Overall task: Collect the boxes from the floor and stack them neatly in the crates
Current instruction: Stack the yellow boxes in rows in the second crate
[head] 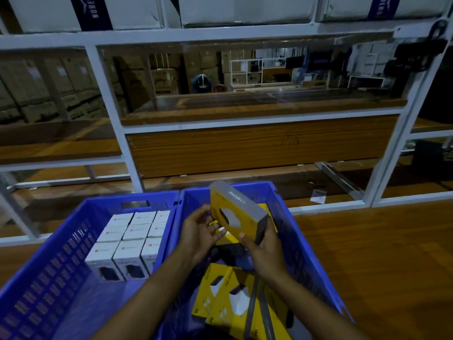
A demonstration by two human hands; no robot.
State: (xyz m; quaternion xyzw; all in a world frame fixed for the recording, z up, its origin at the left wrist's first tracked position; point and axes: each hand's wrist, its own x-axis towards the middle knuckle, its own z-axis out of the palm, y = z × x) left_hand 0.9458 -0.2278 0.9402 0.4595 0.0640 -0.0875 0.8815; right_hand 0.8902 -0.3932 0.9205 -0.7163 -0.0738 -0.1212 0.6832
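Yellow box (235,212) above right crate (291,241) opening

A white metal rack frame (220,36) spans the frame. White cartons (245,8) with dark blue bands occupy its top shelf. A ribbed wooden panel (257,148) fills the centre bay. Brown cartons (36,89) stand stacked at left. A person (202,82) bends over at upper centre, far off. A small white tag (318,197) lies at centre right.
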